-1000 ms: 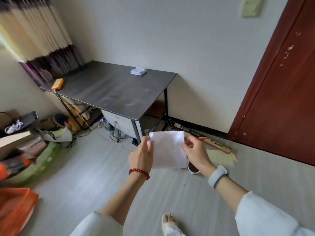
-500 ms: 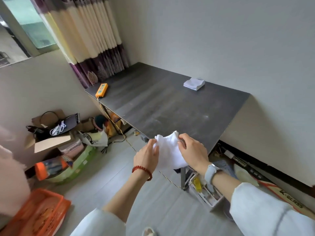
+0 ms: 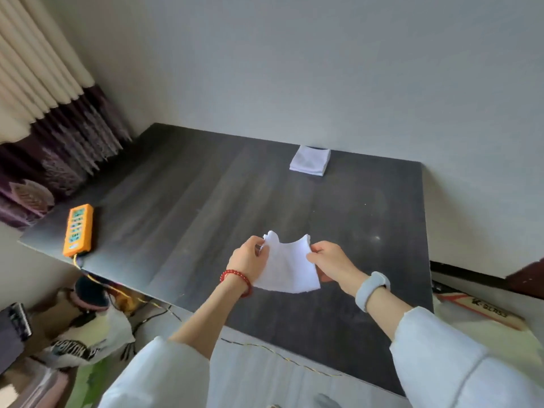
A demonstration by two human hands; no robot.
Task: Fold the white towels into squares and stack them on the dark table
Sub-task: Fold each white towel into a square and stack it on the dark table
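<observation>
Both hands have carried the towel (image 3: 287, 267) over the table (image 3: 191, 201).

**Two hands, one pinch each**

Both forearms reach forward from pale, pushed-up sleeves, converging toward the middle of the view. The left hand (image 3: 249, 258), a red bead bracelet at its wrist, curls its fingers and thumb in a pinch on the white towel (image 3: 287, 266). The right hand (image 3: 329, 262), a light band on its wrist, pinches the opposite edge, knuckles up.
</observation>
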